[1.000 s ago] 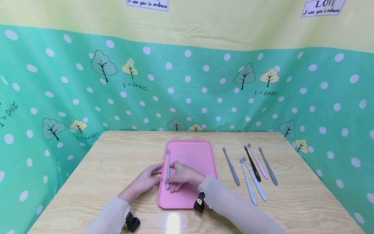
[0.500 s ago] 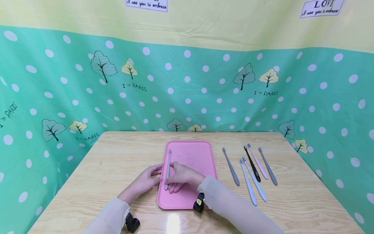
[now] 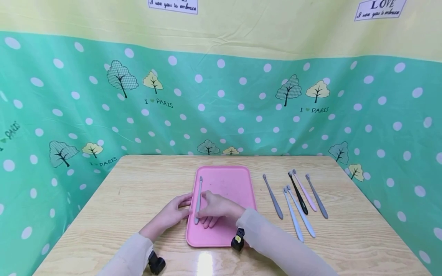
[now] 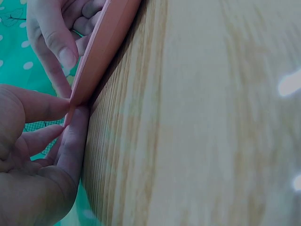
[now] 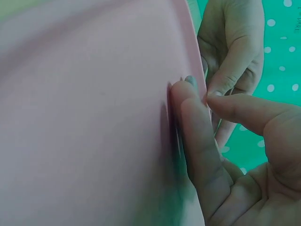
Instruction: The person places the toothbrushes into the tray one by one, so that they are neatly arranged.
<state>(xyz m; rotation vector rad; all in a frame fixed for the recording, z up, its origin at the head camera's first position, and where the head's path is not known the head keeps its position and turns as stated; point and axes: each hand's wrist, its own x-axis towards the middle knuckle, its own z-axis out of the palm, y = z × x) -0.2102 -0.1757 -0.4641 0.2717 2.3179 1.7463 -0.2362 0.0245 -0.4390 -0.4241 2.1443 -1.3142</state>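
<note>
A pink tray [image 3: 226,184] lies on the wooden table, and my left hand [image 3: 169,212] holds its left rim between thumb and fingers. Along that side, inside the tray, lies a grey toothbrush [image 3: 199,191], bristle end away from me. My right hand [image 3: 221,207] reaches over the tray from the right and pinches the lower part of the handle. In the right wrist view, a small grey tip of the toothbrush [image 5: 190,80] shows beside my fingertips, the rest hidden. The left wrist view shows my left hand [image 4: 40,160] at the tray edge [image 4: 101,52].
To the tray's right lie several more toothbrushes: a dark grey one [image 3: 272,196], light blue ones such as the nearest [image 3: 294,214], a black one [image 3: 299,193], a pink one [image 3: 305,191] and another grey one [image 3: 317,196]. A polka-dot curtain [image 3: 221,103] hangs behind the table.
The grey toothbrush in the tray has turned slightly, its bristle end shifting right and its handle end left. Both hands stay nearly in place.
</note>
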